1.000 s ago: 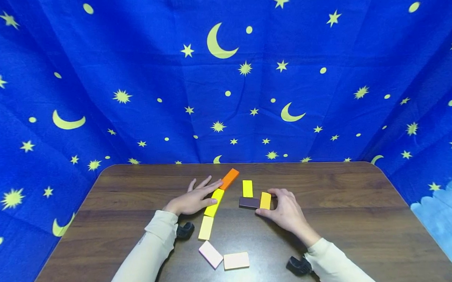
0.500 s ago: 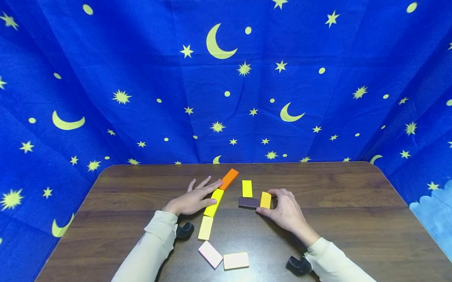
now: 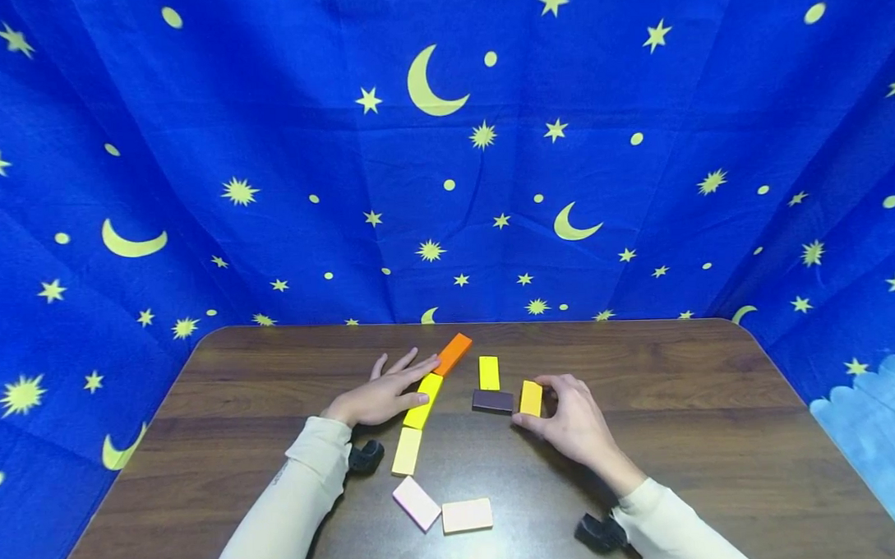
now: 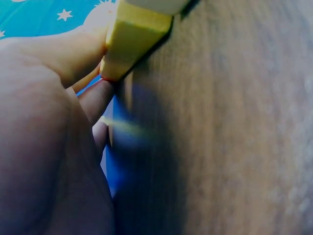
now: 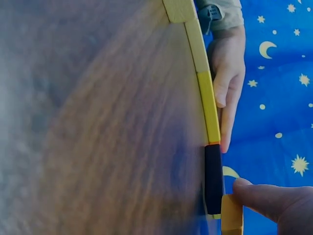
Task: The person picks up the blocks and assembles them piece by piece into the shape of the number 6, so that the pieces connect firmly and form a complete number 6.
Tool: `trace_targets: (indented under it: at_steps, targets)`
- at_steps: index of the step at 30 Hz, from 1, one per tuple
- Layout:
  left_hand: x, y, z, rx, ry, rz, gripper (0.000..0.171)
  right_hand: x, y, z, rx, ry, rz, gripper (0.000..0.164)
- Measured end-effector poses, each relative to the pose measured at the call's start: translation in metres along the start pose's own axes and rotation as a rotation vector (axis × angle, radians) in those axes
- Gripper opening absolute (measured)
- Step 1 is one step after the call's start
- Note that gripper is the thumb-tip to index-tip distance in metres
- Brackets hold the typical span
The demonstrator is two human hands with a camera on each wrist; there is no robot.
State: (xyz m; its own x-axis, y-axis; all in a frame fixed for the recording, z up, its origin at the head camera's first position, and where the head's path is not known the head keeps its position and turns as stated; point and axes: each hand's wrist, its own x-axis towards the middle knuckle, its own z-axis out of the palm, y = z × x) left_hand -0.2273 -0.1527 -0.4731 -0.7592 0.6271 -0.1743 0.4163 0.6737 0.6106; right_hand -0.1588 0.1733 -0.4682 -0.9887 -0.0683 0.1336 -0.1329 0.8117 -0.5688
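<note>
My left hand (image 3: 403, 385) lies flat on the brown table (image 3: 681, 386), its straight fingers (image 4: 63, 54) against a yellow block (image 3: 425, 401) (image 4: 134, 34) and their tips touching an orange block (image 3: 453, 353). These blocks form a slanted row with a pale yellow block (image 3: 407, 451). My right hand (image 3: 542, 404) pinches an amber block (image 3: 530, 397) (image 5: 231, 215) between thumb and fingers, just right of a dark brown block (image 3: 493, 401) (image 5: 213, 178). Another yellow block (image 3: 489, 373) lies behind the dark one.
A pink block (image 3: 417, 503) and a cream block (image 3: 467, 516) lie near the table's front edge. Blue cloth with yellow stars and moons (image 3: 443, 148) hangs behind and beside the table. Black wrist mounts sit at both sleeves.
My right hand has shifted the amber block slightly to the right, opening a small gap from the dark brown block. The left hand has stayed in place.
</note>
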Motion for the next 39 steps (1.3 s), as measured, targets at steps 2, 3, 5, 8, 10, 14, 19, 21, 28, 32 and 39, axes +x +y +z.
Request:
trace_targets:
  at_steps: [2, 3, 5, 8, 10, 14, 19, 21, 28, 32, 39]
  targets:
    - [0.000, 0.000, 0.000, -0.002, 0.006, 0.010, 0.064, -0.001, 0.000, -0.001, 0.002, 0.010, -0.012, 0.070]
    - [0.000, 0.000, 0.000, -0.003, 0.005, 0.009, 0.065, -0.002, 0.000, -0.002, 0.002, 0.014, -0.014, 0.069]
    - [-0.001, 0.001, 0.000, -0.005, 0.005, 0.010, 0.065, -0.004, -0.001, -0.003, 0.003, 0.023, -0.028, 0.069]
    - [-0.001, 0.001, 0.000, -0.013, 0.004, 0.017, 0.065, -0.009, -0.002, -0.004, 0.006, 0.025, -0.041, 0.068]
    - [0.000, 0.000, 0.000, -0.015, 0.004, 0.018, 0.065, -0.012, -0.004, -0.005, 0.011, 0.022, -0.049, 0.067]
    - [0.001, -0.001, 0.000, -0.021, 0.010, 0.025, 0.065, -0.020, -0.007, -0.006, 0.015, 0.024, -0.071, 0.066]
    - [0.001, -0.001, 0.000, -0.017, 0.011, 0.026, 0.064, -0.027, -0.010, -0.004, 0.008, 0.037, -0.114, 0.064]
    - [0.000, -0.001, 0.000, -0.015, 0.011, 0.027, 0.064, -0.030, -0.011, -0.003, 0.006, 0.039, -0.128, 0.064]
    - [0.000, -0.001, 0.000, -0.006, 0.010, 0.031, 0.064, -0.039, -0.017, 0.001, -0.005, 0.004, -0.144, 0.064]
    - [0.000, 0.000, 0.001, -0.002, 0.015, 0.039, 0.064, -0.043, -0.020, 0.004, -0.014, -0.009, -0.157, 0.064]
    - [-0.001, 0.001, 0.000, -0.003, 0.013, 0.041, 0.065, -0.049, -0.025, 0.009, -0.047, -0.057, -0.147, 0.065]
